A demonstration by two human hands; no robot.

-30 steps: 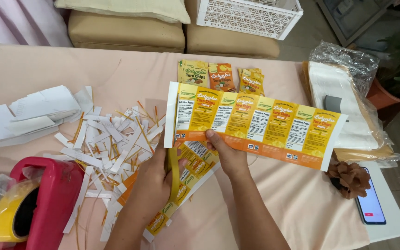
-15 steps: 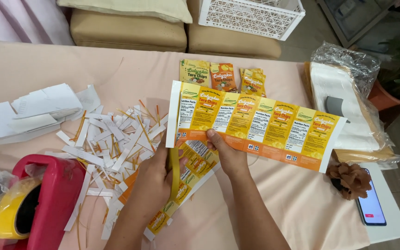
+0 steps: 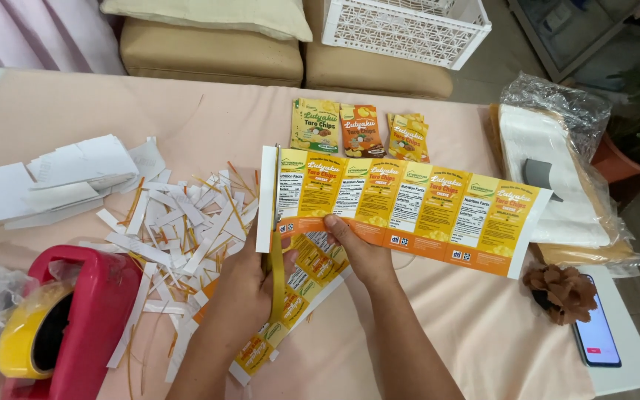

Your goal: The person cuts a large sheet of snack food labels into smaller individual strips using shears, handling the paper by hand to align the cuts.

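My right hand [image 3: 353, 248] pinches the lower edge of a long yellow and orange sheet of printed labels [image 3: 416, 207], held flat above the pink table [image 3: 453, 326]. My left hand [image 3: 250, 285] grips yellow-handled scissors [image 3: 277, 244]. Their blades run up the sheet's left side, between the white margin [image 3: 266, 200] and the first label. A second strip of the same labels [image 3: 301, 292] lies under my hands, trailing toward the table's front.
Several cut paper slivers [image 3: 179, 222] and white sheets [image 3: 53, 178] lie left. A red tape dispenser [image 3: 90, 311] stands front left. Three snack pouches [image 3: 361, 130] lie behind the sheet. A plastic-wrapped stack [image 3: 557, 163], brown flower [image 3: 561, 289], phone [image 3: 596, 337] sit right; a white basket [image 3: 405, 26] behind.
Both hands and the label sheet stay almost where they were. Only the view has shifted slightly.
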